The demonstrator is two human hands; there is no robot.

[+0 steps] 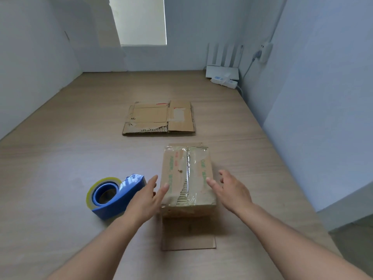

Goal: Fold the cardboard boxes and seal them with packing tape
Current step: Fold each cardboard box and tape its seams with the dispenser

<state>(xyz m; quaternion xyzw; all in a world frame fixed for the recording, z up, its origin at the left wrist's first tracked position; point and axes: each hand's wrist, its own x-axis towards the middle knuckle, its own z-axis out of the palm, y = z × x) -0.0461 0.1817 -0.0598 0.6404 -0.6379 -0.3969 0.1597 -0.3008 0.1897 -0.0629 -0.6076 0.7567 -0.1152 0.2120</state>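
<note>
Both your left hand [148, 196] and right hand [228, 190] are spread open, holding nothing, flanking the taped box [187, 176] near you on the counter [60, 158]. The tape dispenser [113, 196] sits just left, and the flat cardboard [159, 118] lies farther back.

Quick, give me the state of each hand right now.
Left hand: open, fingers straight, holding nothing, beside the taped brown cardboard box.
Right hand: open, holding nothing, at the box's other side.
</note>
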